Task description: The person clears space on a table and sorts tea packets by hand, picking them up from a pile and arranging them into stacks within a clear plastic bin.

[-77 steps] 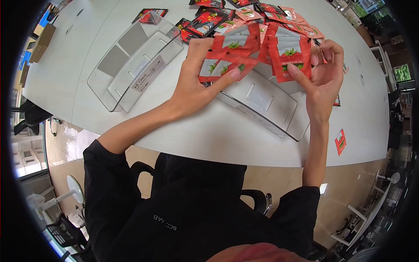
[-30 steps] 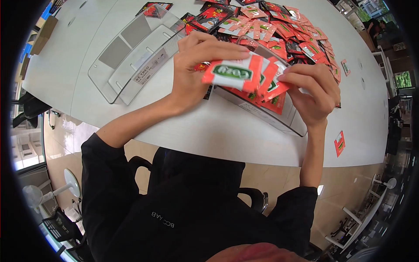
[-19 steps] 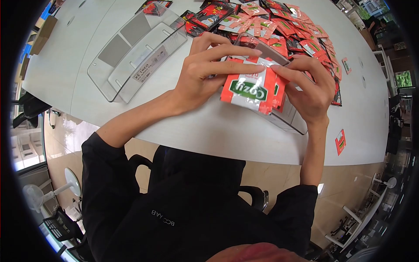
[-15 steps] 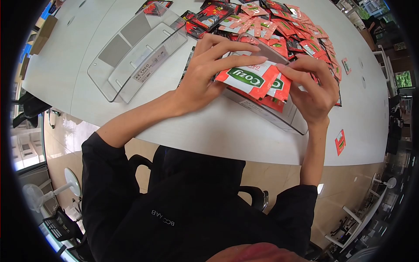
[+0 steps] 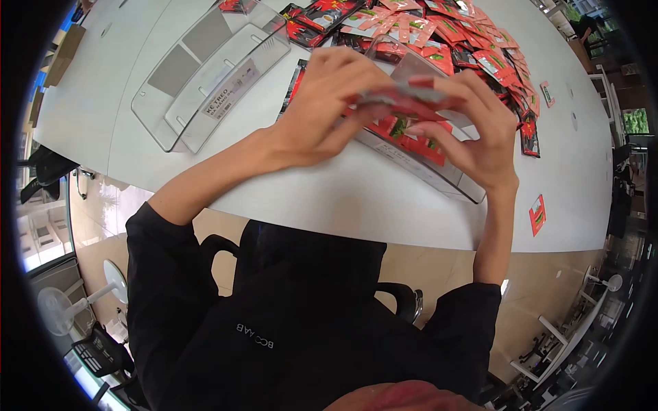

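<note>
Over a clear plastic tray (image 5: 439, 179), a small stack of red Cozy tea sachets (image 5: 404, 98) is held up edge-on, smeared by motion. My left hand (image 5: 319, 109) is closed round the stack's left end. My right hand (image 5: 483, 127) has its fingers at the stack's right end, with the thumb lower down near the sachets inside. Red tea sachets (image 5: 419, 147) lie in the tray below my hands. How many sachets are in the stack cannot be made out.
A second clear tray (image 5: 188, 89) with a printed label stands to the left. A large heap of red and black sachets (image 5: 473, 41) spreads behind my hands. One loose sachet (image 5: 538, 215) lies near the table's right front edge, another (image 5: 547, 94) farther back.
The sachets in my hands have turned from face-up to edge-on, uncovering the ones in the tray. My right thumb has come away from the top sachet and moved down.
</note>
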